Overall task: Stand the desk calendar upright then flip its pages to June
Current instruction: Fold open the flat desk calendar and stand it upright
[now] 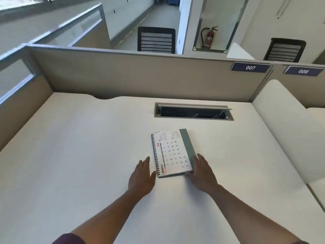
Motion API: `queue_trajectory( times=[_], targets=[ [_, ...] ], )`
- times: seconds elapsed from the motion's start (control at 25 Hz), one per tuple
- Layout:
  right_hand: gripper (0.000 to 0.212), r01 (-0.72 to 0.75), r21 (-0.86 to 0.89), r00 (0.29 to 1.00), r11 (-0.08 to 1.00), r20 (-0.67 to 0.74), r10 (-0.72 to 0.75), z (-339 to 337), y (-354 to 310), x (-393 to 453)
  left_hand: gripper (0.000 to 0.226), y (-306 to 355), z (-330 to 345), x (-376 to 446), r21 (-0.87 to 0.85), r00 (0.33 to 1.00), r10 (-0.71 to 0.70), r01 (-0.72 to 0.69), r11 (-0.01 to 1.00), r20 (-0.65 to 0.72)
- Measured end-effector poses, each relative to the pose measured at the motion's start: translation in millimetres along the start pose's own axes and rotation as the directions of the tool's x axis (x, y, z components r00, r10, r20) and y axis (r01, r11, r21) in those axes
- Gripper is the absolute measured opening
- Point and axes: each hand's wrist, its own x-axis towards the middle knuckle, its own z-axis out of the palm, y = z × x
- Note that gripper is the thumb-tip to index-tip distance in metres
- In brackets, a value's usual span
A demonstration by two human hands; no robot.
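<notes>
The desk calendar (171,152) lies flat on the white desk (79,147), turned sideways with its black spiral binding along the left edge. Its top page reads MARCH 2026, and a grey-green base strip runs down its right side. My left hand (142,176) hovers just left of the calendar's near corner, fingers spread, holding nothing. My right hand (202,171) rests at the calendar's near right corner, fingers on the grey-green strip and thumb at the front edge. Whether it is gripping or only touching the calendar is unclear.
An open cable tray slot (193,112) is cut into the desk behind the calendar. Beige partition walls (131,74) enclose the back and left, with labels 007 and 008. A white rounded divider (284,124) borders the right. Office chairs stand beyond the partition.
</notes>
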Motion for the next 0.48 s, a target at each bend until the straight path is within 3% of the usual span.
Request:
queue_trajectory(
  times=[0.12, 0.32, 0.48],
  targets=[
    [0.088, -0.036, 0.090, 0.998, 0.995, 0.045, 0.032, 6, 7, -5, 0.077, 12, 21, -11, -0.108, 0.998, -0.041, 0.045, 0.993, 0.038],
    [0.081, -0.074, 0.254, 0.995, 0.964, -0.045, 0.088, 11, 5, -13, 0.078, 25, 29, -12, -0.301, 0.996, -0.091, 0.085, 0.950, -0.008],
    [0.075, -0.098, 0.392, 0.982, 0.915, -0.113, 0.154, 14, -5, -22, 0.059, 35, 9, -1, -0.700, 0.947, -0.290, 0.299, 0.648, 0.136]
  ],
)
